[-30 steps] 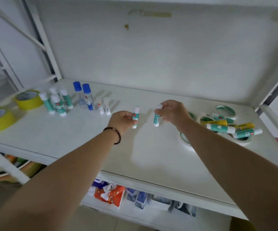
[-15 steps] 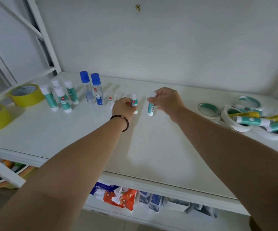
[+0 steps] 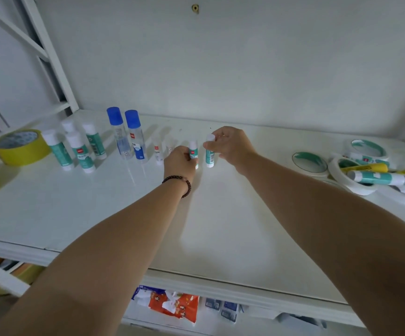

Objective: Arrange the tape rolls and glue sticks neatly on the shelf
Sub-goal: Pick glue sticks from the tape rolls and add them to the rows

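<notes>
On the white shelf (image 3: 99, 214), my left hand (image 3: 179, 162) grips a small teal-and-white glue stick (image 3: 193, 151) standing upright. My right hand (image 3: 233, 146) pinches the cap of a second small glue stick (image 3: 210, 156), upright beside the first, its base at the shelf surface. Left of them stand two tiny glue sticks (image 3: 158, 152), two blue-capped glue bottles (image 3: 133, 134) and several larger teal glue sticks (image 3: 80, 151). Two yellow tape rolls (image 3: 19, 146) sit at far left. At right, white tape rolls (image 3: 342, 175) lie in a heap with glue sticks (image 3: 378, 178) on them.
A white back wall (image 3: 221, 69) closes the shelf behind. White frame bars (image 3: 51, 57) rise at the left. Below the front edge, a lower shelf holds packets (image 3: 172, 304) and small boxes.
Both hands have carried their glue sticks further back and left, towards the row of upright sticks, and lowered them to the shelf. The view has shifted, too.
</notes>
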